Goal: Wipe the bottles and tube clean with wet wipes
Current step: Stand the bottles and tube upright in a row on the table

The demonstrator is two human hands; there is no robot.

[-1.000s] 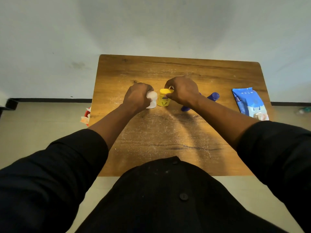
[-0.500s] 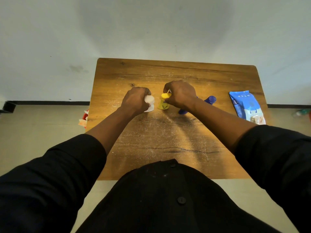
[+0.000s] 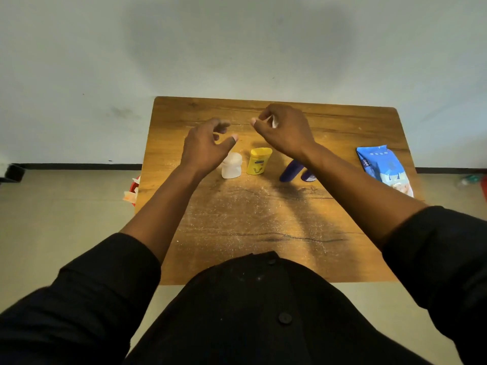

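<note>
- Right hand (image 3: 286,133) is pinching a scrap of white wipe (image 3: 274,123) in curled fingers, hovering at upper centre of the frame.
- Left hand (image 3: 204,148) is hanging loose, fingers relaxed and holding nothing.
- Yellow bottle (image 3: 258,161) is standing upright just below the gap between both hands, white bottle (image 3: 232,165) just left of it, under the left thumb.
- Blue tube (image 3: 290,171) is lying under the right wrist, partly hidden, so I'd guess the right hand is nearer.
- Wipes pack (image 3: 383,168) is sitting at the table's (image 3: 263,219) right edge.

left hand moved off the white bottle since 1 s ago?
Yes. The left hand has lifted off the white bottle, now up and toward the table's far edge, fingers loose, holding nothing. The bottle stands beside the yellow one.
</note>
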